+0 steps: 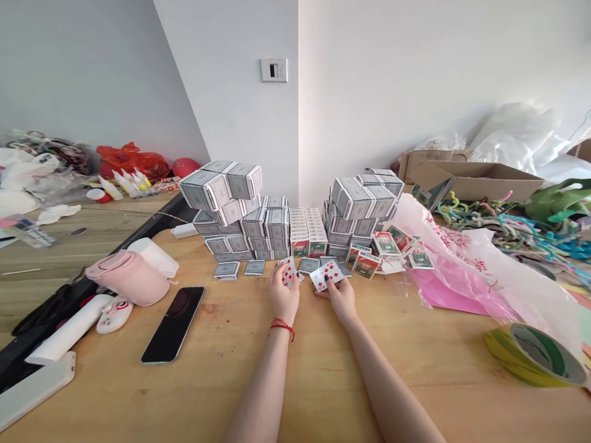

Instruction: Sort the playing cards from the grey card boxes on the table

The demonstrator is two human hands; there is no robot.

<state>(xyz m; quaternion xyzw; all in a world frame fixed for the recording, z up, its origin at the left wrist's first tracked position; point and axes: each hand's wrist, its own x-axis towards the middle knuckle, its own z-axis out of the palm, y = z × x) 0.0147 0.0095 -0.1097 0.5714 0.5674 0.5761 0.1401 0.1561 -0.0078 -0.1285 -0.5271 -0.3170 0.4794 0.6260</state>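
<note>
Wooden table (221, 394); on it, left, one smartphone (173, 326). Left hand (283, 295), red cord bracelet (282, 325) at wrist: fingers clamped on a red-suit playing card (287, 268). Right hand (342, 301), near: fingers clamped on a diamond-suit playing card (329, 271). Behind: grey-backed card stacks (277, 229) flanking boxed card decks (300, 247).

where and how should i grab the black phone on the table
Likely best to grip the phone by both long edges near its middle, from above and the right, using the left hand, the nearer one, though it holds playing cards. The phone lies flat, screen up, thin and narrow across; a pink container sits close on its left.
</note>
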